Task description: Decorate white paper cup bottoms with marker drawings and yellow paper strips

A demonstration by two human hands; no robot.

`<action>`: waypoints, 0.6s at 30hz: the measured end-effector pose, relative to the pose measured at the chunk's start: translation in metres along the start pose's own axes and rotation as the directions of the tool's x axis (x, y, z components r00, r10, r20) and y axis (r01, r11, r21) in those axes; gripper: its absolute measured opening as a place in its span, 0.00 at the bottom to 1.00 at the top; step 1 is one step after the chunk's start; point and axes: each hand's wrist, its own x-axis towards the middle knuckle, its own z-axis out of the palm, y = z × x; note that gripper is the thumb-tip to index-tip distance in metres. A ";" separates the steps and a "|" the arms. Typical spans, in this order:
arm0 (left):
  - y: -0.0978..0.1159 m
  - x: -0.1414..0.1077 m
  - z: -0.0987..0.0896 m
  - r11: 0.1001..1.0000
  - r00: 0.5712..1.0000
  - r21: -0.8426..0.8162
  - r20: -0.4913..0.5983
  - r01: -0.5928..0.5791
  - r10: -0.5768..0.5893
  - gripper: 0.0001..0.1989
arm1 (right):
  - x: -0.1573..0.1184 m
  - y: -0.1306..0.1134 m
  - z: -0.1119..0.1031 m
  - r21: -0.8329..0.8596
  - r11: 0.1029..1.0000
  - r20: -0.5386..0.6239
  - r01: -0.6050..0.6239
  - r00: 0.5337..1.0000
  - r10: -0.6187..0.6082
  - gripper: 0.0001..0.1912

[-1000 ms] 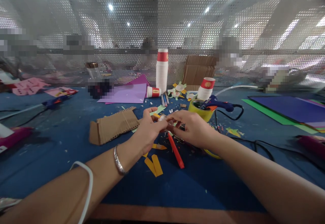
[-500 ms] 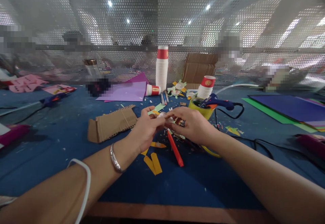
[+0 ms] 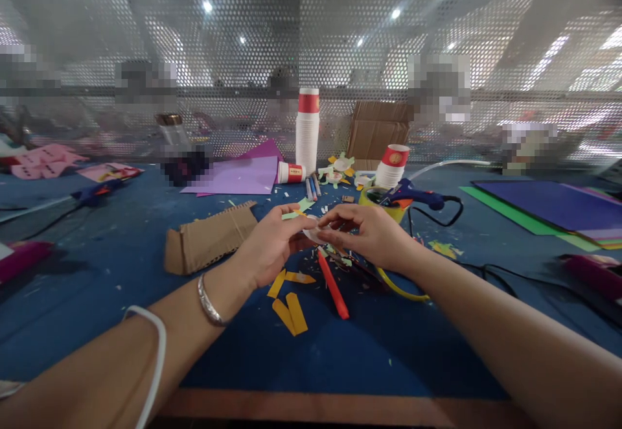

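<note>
My left hand [image 3: 269, 244] is closed on a small white round paper piece [image 3: 312, 230], thumb on top. From the other side, my right hand [image 3: 372, 231] pinches the same piece between thumb and fingertips. A yellow and a pale green paper strip show by the left fingertips; whether they are joined to the piece I cannot tell. Below the hands lie a red marker [image 3: 333, 285] and several yellow paper strips [image 3: 290, 313]. A yellow loop [image 3: 403, 291], partly hidden by my right hand, rests beside the marker. Paper scraps are scattered under the fingers.
Corrugated cardboard [image 3: 211, 236] lies left. Behind stand a tall paper cup stack [image 3: 307, 134] and a shorter stack [image 3: 391, 166], with a cup [image 3: 290, 172] on its side. A blue glue gun [image 3: 418, 194] rests on a yellow roll [image 3: 401, 214]. Coloured sheets [image 3: 549, 205] lie right.
My left hand has shifted slightly left and turned a little, and more of the white piece shows between the hands. Both hands still hold it.
</note>
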 end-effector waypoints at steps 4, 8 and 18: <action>0.002 0.001 -0.002 1.000 1.000 0.013 0.022 -0.011 0.011 0.19 | -0.001 -0.002 -0.004 0.006 1.000 0.029 0.010 1.000 -0.010 0.13; 0.005 0.002 -0.004 1.000 1.000 0.022 -0.004 -0.001 0.001 0.19 | -0.002 -0.004 -0.007 -0.030 0.999 0.049 0.029 0.998 -0.027 0.13; 0.001 -0.003 -0.005 0.989 0.996 0.127 0.041 -0.082 0.077 0.21 | -0.004 -0.007 -0.008 -0.013 1.000 0.070 0.002 0.998 -0.001 0.12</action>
